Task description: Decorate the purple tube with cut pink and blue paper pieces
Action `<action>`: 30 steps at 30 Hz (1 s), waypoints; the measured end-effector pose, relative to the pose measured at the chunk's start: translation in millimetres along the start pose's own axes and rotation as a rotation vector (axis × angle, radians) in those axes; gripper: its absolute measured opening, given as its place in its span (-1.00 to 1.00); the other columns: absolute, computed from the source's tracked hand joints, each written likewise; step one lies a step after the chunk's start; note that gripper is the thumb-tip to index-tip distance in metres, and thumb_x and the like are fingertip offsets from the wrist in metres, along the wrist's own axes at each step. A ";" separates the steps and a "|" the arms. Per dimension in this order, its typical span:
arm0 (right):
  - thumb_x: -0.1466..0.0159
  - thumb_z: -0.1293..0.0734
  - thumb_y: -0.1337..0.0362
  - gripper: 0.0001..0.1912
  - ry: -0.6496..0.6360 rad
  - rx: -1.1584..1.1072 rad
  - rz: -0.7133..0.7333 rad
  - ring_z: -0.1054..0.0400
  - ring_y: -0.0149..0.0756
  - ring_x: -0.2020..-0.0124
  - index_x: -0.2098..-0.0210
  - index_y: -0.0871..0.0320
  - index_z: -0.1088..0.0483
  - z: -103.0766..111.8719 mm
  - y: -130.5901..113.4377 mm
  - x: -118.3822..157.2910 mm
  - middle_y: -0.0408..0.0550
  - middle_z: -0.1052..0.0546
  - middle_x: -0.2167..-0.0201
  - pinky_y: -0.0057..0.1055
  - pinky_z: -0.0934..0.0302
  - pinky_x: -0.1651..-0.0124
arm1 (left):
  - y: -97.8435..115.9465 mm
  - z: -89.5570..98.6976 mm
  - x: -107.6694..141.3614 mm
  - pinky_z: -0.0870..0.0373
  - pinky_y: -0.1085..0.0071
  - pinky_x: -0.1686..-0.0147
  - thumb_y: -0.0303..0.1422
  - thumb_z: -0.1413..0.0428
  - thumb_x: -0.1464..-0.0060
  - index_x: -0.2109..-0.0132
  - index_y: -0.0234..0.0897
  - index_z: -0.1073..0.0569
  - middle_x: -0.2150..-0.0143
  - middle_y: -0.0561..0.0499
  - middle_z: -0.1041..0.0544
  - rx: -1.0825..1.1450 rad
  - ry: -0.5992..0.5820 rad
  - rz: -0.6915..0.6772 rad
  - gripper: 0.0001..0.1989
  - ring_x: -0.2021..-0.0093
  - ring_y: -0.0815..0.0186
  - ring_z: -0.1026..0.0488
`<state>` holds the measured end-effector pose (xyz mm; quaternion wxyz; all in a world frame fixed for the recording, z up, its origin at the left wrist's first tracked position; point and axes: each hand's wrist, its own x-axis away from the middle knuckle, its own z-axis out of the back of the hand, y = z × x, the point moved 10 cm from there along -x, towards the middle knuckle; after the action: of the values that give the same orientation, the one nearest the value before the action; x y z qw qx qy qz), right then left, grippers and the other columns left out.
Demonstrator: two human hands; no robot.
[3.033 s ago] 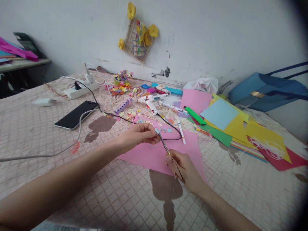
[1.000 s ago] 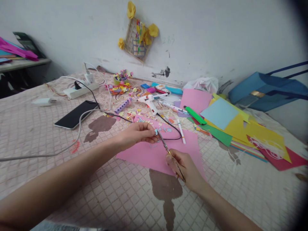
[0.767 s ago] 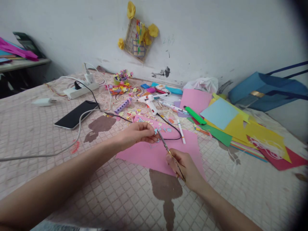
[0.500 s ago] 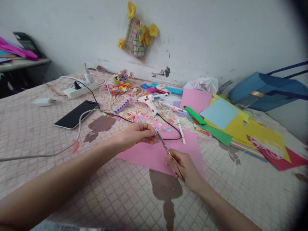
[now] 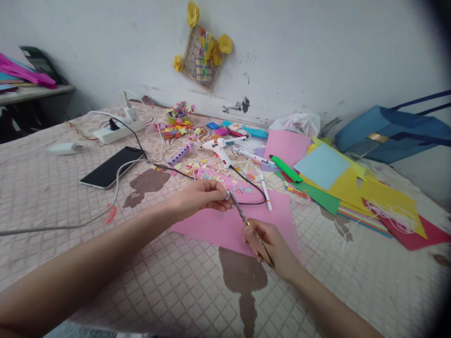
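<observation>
My right hand [image 5: 266,244] is closed around the handles of a pair of scissors [image 5: 240,210], whose blades point up and left. At the blade tips my left hand [image 5: 209,195] pinches a small piece of light blue paper [image 5: 228,193], partly hidden by the fingers. Both hands are above a pink paper sheet [image 5: 207,227] lying on the table. Tiny blue paper scraps [image 5: 248,190] are scattered on the sheet just beyond the fingers.
A white glue gun [image 5: 220,151] with a black cord lies behind the hands. Left are a phone [image 5: 112,167] and a power strip [image 5: 118,132]. Right are a green cutter-like tool [image 5: 285,168], stacked coloured papers [image 5: 324,166] and a blue bag [image 5: 384,129]. Behind stands a small flower pot [image 5: 178,116].
The scissors and my right hand have shifted very slightly. My left hand stays in nearly the same place, still pinching the blue paper.
</observation>
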<state>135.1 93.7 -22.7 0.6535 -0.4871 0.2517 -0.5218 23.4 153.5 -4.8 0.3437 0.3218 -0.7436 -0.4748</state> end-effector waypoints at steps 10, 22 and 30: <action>-0.21 -0.13 -0.02 -0.60 0.015 0.017 0.016 -0.01 -0.53 0.69 0.57 0.15 -0.11 1.2 2.2 -0.3 -0.28 -0.07 0.67 -0.55 0.11 0.66 | -0.9 1.5 -0.5 -0.36 0.39 0.24 -0.41 -0.14 0.03 0.40 -0.40 -0.36 0.40 -0.05 -0.53 -0.008 0.012 -0.009 -0.87 0.38 0.39 -0.48; -0.20 -0.14 -0.05 -0.57 0.013 0.029 0.027 0.01 -0.53 0.70 0.60 0.14 -0.08 2.3 -0.2 -0.9 -0.28 -0.06 0.68 -0.55 0.14 0.67 | 0.6 0.3 -0.2 -0.37 0.40 0.25 -0.42 -0.14 0.02 0.40 -0.40 -0.36 0.41 -0.05 -0.54 -0.024 -0.014 0.008 -0.88 0.39 0.40 -0.49; -0.19 -0.11 -0.12 -0.53 -0.148 -0.168 -0.001 0.00 -0.55 0.71 0.52 0.17 -0.18 -8.5 -4.1 3.0 -0.27 -0.15 0.69 -0.56 0.05 0.66 | 5.3 -4.9 3.2 -0.38 0.42 0.26 -0.41 -0.16 0.04 0.40 -0.40 -0.34 0.39 -0.05 -0.54 -0.044 -0.088 0.019 -0.85 0.38 0.40 -0.49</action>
<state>127.2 87.9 -21.9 0.6270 -0.5774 0.2454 -0.4619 24.8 150.4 2.3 0.3219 0.2858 -0.7506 -0.5014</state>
